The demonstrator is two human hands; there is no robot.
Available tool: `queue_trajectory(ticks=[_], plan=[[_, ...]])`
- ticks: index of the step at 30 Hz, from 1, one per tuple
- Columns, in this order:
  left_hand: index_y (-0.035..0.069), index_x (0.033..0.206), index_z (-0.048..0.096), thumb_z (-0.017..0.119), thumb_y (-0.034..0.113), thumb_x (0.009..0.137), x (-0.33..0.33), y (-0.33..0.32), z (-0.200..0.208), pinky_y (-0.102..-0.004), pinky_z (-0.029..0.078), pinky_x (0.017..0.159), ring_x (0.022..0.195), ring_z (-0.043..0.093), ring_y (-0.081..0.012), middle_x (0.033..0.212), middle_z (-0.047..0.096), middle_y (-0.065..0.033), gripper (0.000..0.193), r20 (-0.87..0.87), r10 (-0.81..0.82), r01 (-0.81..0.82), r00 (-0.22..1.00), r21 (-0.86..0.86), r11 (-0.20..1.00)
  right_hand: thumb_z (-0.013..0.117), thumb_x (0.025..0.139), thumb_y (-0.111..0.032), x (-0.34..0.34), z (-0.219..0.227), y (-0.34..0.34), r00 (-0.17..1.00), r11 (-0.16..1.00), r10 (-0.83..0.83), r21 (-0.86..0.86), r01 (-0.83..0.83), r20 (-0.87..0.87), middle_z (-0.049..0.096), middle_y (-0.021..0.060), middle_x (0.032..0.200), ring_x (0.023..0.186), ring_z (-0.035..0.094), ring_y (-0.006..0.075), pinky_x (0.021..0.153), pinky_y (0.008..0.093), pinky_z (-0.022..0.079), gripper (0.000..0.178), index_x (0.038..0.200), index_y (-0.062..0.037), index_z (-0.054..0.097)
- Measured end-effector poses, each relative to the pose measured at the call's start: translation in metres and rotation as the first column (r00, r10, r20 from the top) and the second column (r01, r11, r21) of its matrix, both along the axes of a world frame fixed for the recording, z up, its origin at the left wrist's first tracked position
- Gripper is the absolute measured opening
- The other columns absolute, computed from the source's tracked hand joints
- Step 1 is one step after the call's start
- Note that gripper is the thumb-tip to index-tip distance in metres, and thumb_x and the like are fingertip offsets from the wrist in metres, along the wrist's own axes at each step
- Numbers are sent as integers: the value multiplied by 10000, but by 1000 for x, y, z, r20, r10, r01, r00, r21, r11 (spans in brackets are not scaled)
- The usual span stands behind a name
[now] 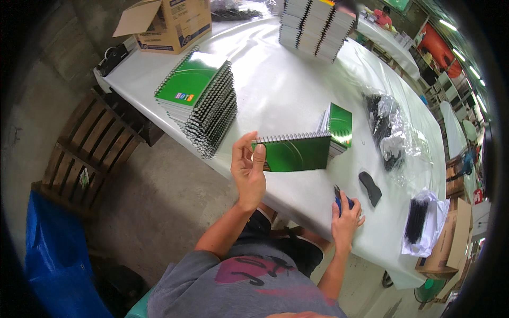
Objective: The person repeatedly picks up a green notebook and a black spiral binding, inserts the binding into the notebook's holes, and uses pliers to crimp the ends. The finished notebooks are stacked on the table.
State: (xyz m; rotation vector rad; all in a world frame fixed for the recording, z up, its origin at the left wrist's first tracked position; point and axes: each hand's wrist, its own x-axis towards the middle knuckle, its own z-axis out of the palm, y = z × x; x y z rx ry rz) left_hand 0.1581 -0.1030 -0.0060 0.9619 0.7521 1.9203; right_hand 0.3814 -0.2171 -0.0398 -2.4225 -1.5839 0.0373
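Looking down from the head camera, we see our left hand [248, 168] held up over the near edge of the white table [281, 90]. It grips a green notebook [297, 152] by its left end, with the thumb on the front cover and the fingers behind. The notebook is off the table, and its long side runs left to right, with the wire spiral along the top edge. The rest of the book sticks out to the right of that hand, toward a small pile of green notebooks [338, 126] lying just behind it. Our right hand [347, 220] is lower down and to the right, resting on the table edge. It is closed around a small blue-handled tool [341, 200], whose dark tip pokes up toward the notebook. So the left hand has the book, and the right hand is near it but apart, below its right end. A black thing [370, 187] lies just beside the right hand. A tall stack of spiral notebooks [200, 100] stands farther left.
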Motion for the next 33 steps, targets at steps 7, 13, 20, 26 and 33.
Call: queue_trajectory(ticks=[7,13,20,26,33], plan=[[23,1125,535,511,107,940,-8,-24,25,-215,465,735,841,565,-89,1018,610,-92,204,81,-171,168,982,44,985,605,885,-204,-53,38,40,202,725,670,688,31,-715,459,125,1291,1217,419,228,1027,409,321,470,1296,-46,442],[-33,1155,532,600,60,864,-70,-33,70,-303,480,779,968,575,-192,1096,604,-137,313,-446,378,-60,811,580,813,650,822,-15,-92,97,89,-125,599,801,785,155,-586,614,115,1031,938,587,157,854,295,471,415,1202,19,488],[18,1269,488,588,214,892,-148,10,80,-376,341,995,1178,458,-217,1318,474,-142,436,-328,622,-573,711,243,783,517,908,-88,-143,192,199,-501,702,668,690,178,-550,587,110,1088,951,563,156,850,297,454,361,1257,-9,471],[65,1350,411,541,286,922,-156,38,55,-406,288,1046,1272,386,-213,1384,418,-100,499,-382,412,-399,827,118,909,467,769,-86,-182,222,280,4,232,972,961,-148,-234,553,90,1164,753,519,112,749,242,409,367,1116,-34,573],[41,1387,354,530,275,931,-161,48,44,-346,268,1060,1280,373,-223,1381,405,-142,541,-355,296,-261,887,145,954,528,781,-245,-273,220,233,-42,-26,999,419,-908,-29,569,177,1180,1094,527,222,1056,454,110,507,1284,-216,471]])
